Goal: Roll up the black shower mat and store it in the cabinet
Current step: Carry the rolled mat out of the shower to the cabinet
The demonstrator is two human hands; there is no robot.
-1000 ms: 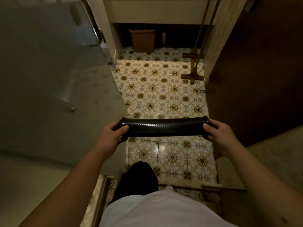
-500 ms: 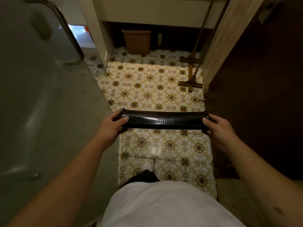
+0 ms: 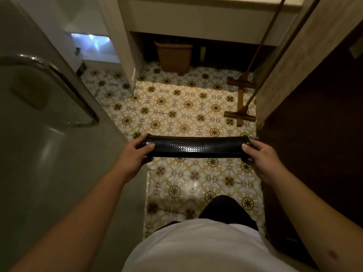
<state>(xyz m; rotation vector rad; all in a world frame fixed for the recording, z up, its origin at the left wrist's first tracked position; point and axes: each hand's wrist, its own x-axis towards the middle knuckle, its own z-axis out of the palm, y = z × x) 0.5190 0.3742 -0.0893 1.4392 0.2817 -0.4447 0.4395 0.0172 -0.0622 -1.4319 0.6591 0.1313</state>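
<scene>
The black shower mat (image 3: 196,147) is rolled into a tight, bumpy, glossy tube and hangs level above the patterned floor tiles. My left hand (image 3: 133,154) grips its left end with the thumb on top. At the other end, my right hand (image 3: 263,157) is wrapped around the roll. Both arms reach forward from the bottom of the frame. No cabinet is clearly visible; a pale counter or vanity (image 3: 206,18) stands ahead at the top.
A glass shower door (image 3: 39,154) with a metal handle (image 3: 64,85) fills the left. A dark wooden door (image 3: 324,124) stands on the right. Two wooden-handled floor tools (image 3: 240,114) lean at the right. A brown bin (image 3: 173,56) sits under the counter.
I have walked forward out of the shower area; the bin, counter and floor tools are nearer. Both hands keep the same grip on the rolled mat.
</scene>
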